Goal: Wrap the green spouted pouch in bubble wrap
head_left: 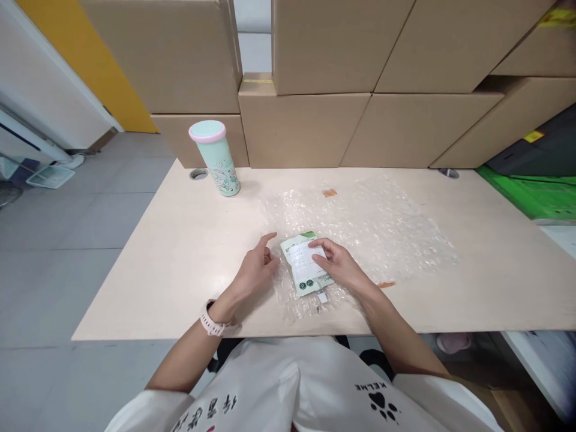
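A flat white and green pouch (297, 273) with a white label (306, 261) lies on a sheet of clear bubble wrap (382, 234). My right hand (339, 263) rests over the pouch's right side, its thumb and bent fingers holding it at the label. My left hand (256, 270) is just left of the pouch, at the bubble wrap's left edge. Its index finger stretches forward, its thumb points toward the pouch and the other fingers are curled; it holds nothing visible. A small white piece (322, 296) shows below the pouch's lower edge.
A mint tumbler (218, 159) with a pink rim stands at the back left of the wooden table (148, 270). Stacked cardboard boxes (310, 129) wall off the rear. Orange tape bits (329, 192) stick to the wrap. A green item (535, 195) lies at right.
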Motion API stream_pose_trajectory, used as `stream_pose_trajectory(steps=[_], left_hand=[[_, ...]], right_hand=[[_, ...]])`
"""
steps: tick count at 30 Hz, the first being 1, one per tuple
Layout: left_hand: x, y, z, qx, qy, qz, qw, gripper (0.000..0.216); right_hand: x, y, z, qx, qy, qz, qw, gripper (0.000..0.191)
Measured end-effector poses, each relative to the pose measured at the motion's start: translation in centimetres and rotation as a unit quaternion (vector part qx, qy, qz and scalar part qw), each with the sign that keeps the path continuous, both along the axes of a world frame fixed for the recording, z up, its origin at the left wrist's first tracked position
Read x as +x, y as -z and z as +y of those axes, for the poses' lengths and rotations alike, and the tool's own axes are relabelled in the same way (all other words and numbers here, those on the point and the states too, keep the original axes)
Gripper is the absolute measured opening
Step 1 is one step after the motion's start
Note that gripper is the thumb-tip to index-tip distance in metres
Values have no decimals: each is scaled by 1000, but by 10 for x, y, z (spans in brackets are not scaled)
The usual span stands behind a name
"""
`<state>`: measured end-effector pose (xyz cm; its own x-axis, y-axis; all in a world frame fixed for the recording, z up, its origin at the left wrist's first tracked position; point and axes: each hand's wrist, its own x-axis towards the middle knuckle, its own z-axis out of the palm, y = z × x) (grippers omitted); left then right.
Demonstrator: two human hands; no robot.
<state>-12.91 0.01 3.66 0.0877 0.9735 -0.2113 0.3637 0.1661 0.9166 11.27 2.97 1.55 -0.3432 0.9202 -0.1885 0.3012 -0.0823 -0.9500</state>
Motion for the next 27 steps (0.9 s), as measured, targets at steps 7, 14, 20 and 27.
stream_pose_trajectory(steps=[7, 14, 20, 27], left_hand=[[4, 2, 4, -7, -88, -203, 975, 60], [13, 4, -5, 77, 68, -251, 963, 57], [17, 9, -7, 97, 156, -165, 969, 32], [16, 10, -4, 238, 199, 73, 948, 36]], right_hand=[[-10, -9, -7, 189, 43, -204, 960, 31], [-13, -6, -6, 138, -48, -79, 986, 28], [-9, -10, -4, 104, -39, -49, 993, 28], [-2, -13, -5, 195, 55, -145, 968, 17]])
